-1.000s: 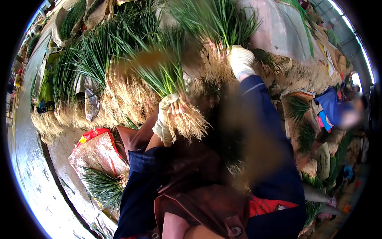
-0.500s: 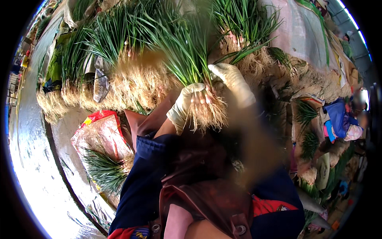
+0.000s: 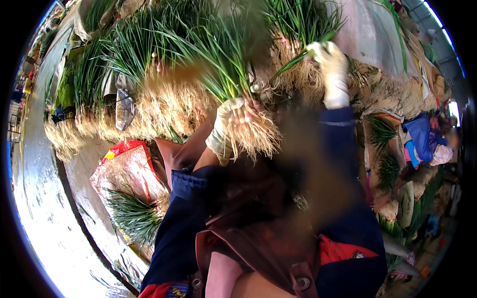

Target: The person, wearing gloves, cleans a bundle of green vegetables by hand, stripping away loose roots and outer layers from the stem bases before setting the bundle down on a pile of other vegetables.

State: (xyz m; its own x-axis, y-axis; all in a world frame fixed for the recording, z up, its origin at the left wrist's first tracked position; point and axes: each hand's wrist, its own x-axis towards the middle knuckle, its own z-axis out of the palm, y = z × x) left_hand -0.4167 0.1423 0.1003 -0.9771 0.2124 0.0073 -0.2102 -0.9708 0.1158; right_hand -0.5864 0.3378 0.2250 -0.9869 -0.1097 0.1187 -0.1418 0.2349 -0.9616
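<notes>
While the left hand (image 3: 226, 126) holds a bunch of green onions (image 3: 237, 89) in front of the lap, I note from my remote post that the step in hand looks like tidying: drawing odd strands out of the bunch. The left glove is curled closed around the pale stems, just above the roots (image 3: 256, 131), which fan out free below it; the leaves point away from the wearer.

The right hand (image 3: 333, 64), also gloved, is up and to the right, apart from the bunch. Its fingers look bent in on a green stalk (image 3: 293, 62) that slants back toward the bunch. Blur there; I cannot tell how firmly it is pinched, nor whether the stalk's lower end is clear of the other stems.

The bunch rests on nothing but the left hand. It sits to the right of the far edge of a red-trimmed sack (image 3: 121, 166); a smaller bunch (image 3: 134, 213) lies by that sack's near edge. Beyond run rows of onions (image 3: 174, 102), roots toward the wearer; what carries them I cannot see.

My judgement: the next move calls for a steady left grip, the right hand parting with the stalk away from the bunch, then coming back with its fingers spread.
</notes>
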